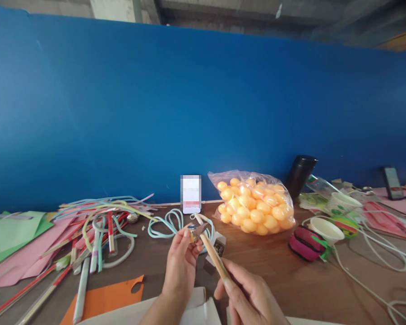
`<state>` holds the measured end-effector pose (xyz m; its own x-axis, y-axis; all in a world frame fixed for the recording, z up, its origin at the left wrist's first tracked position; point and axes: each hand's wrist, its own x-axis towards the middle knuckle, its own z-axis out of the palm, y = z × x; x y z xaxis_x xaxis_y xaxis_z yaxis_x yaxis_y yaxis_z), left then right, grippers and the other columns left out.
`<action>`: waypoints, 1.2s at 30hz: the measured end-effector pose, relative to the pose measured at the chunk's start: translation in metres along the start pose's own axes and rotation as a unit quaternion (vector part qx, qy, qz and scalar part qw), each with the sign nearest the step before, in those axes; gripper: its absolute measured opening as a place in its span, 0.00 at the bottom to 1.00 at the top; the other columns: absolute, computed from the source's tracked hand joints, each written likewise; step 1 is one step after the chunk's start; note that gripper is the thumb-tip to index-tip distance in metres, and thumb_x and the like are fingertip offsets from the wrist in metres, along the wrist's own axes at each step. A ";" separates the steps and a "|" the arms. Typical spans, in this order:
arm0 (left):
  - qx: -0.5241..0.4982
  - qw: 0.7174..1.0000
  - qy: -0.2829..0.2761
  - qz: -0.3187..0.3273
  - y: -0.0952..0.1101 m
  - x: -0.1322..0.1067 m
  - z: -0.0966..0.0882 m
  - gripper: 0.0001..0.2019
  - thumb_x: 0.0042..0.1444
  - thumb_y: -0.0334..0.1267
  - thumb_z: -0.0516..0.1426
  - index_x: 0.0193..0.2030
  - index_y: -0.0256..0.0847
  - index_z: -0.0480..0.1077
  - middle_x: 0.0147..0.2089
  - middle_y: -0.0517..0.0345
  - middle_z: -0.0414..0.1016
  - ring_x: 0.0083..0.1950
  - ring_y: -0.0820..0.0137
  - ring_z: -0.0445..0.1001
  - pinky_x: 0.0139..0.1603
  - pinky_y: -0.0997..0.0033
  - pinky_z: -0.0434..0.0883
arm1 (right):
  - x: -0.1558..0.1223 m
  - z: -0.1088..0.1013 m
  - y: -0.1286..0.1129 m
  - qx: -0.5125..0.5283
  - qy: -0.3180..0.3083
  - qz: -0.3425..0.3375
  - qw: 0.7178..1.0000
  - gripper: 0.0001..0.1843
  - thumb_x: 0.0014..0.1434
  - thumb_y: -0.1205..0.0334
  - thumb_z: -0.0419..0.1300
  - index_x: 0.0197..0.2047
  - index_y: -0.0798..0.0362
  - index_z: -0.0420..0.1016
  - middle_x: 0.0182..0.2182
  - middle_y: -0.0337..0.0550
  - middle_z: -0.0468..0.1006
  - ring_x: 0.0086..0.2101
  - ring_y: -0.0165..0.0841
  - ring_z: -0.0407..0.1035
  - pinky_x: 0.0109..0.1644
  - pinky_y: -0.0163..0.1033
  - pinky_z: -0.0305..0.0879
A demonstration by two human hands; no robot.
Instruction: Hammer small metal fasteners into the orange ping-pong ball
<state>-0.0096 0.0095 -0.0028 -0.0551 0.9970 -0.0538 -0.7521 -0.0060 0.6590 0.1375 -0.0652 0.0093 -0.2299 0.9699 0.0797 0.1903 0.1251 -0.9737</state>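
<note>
My right hand (248,293) is wrapped round the light wooden handle of what looks like a small hammer (214,257), held at a slant with its dark metal head up and to the left. Just at that head, my left hand (183,255) pinches a small shiny silver-and-yellow piece (191,230) between thumb and fingers. Whether the fingers also touch the metal head I cannot tell. Behind the hands stands a small open box (219,248) with tiny metal bits in it. Pale blue cord (165,228) lies coiled beside the left hand.
A clear bag of orange balls (253,203) sits behind right, near a black cylinder (299,176), a magenta pouch (306,243) and paper cups (326,230). Tubes and sticks (111,230), coloured paper (37,243) and an orange sheet (104,295) lie left. A blue panel (189,104) rises behind.
</note>
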 end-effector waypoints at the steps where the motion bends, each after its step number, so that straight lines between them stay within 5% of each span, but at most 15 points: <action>1: 0.001 1.000 0.001 0.001 0.000 0.000 0.000 0.12 0.53 0.40 0.63 0.42 0.38 0.74 0.34 0.56 0.75 0.32 0.74 0.72 0.34 0.74 0.71 | 0.000 0.000 0.000 0.007 0.002 0.002 1.000 0.30 0.65 0.42 0.48 0.61 0.53 0.64 0.30 0.42 0.76 0.14 0.23 0.62 0.15 0.28 0.57; 16: 0.008 1.000 0.005 0.009 0.000 -0.001 0.001 0.12 0.52 0.40 0.64 0.41 0.38 0.73 0.33 0.57 0.74 0.30 0.75 0.71 0.32 0.74 0.70 | 0.001 -0.007 -0.014 -0.019 -0.020 0.014 1.000 0.27 0.64 0.42 0.49 0.56 0.54 0.67 0.30 0.41 0.75 0.14 0.21 0.61 0.17 0.29 0.57; 21: 0.045 0.998 0.028 0.023 0.000 -0.001 0.002 0.14 0.49 0.43 0.65 0.41 0.39 0.74 0.32 0.58 0.73 0.30 0.74 0.72 0.31 0.74 0.70 | 0.002 -0.025 -0.033 -0.071 0.061 0.008 0.996 0.20 0.66 0.47 0.49 0.46 0.54 0.71 0.33 0.42 0.77 0.17 0.24 0.63 0.21 0.31 0.60; 23: 0.065 0.997 0.037 0.025 -0.001 -0.001 0.002 0.15 0.49 0.44 0.65 0.42 0.39 0.73 0.34 0.57 0.74 0.30 0.74 0.72 0.32 0.74 0.70 | 0.001 -0.038 -0.034 -0.114 0.083 0.026 0.990 0.19 0.67 0.48 0.48 0.50 0.52 0.70 0.35 0.42 0.78 0.19 0.27 0.66 0.21 0.32 0.63; 26: 0.076 0.996 0.046 0.027 -0.001 -0.001 0.001 0.17 0.48 0.45 0.65 0.42 0.39 0.73 0.34 0.57 0.74 0.30 0.73 0.72 0.32 0.73 0.70 | -0.007 -0.059 -0.025 -0.232 0.103 0.039 0.967 0.22 0.66 0.52 0.50 0.60 0.50 0.65 0.41 0.47 0.81 0.33 0.38 0.76 0.35 0.40 0.72; 29: 0.078 0.995 0.051 0.032 -0.001 -0.001 0.000 0.18 0.48 0.45 0.66 0.43 0.38 0.73 0.32 0.58 0.73 0.30 0.73 0.72 0.31 0.74 0.71 | -0.021 -0.076 -0.008 -0.357 0.098 0.068 0.927 0.24 0.64 0.58 0.50 0.62 0.52 0.64 0.55 0.51 0.75 0.53 0.45 0.71 0.56 0.49 0.66; 36: 0.095 0.994 0.045 0.030 0.001 -0.006 0.002 0.18 0.48 0.45 0.65 0.44 0.38 0.73 0.33 0.59 0.72 0.30 0.73 0.72 0.31 0.73 0.72 | -0.045 -0.082 0.024 -0.520 0.070 0.136 0.840 0.26 0.62 0.68 0.45 0.63 0.57 0.61 0.55 0.58 0.73 0.48 0.47 0.75 0.49 0.50 0.71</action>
<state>-0.0083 0.0036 -0.0005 -0.1613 0.9843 -0.0718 -0.6079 -0.0418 0.7929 0.2305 -0.0893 -0.0003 0.0576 0.9981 -0.0199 0.9656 -0.0608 -0.2529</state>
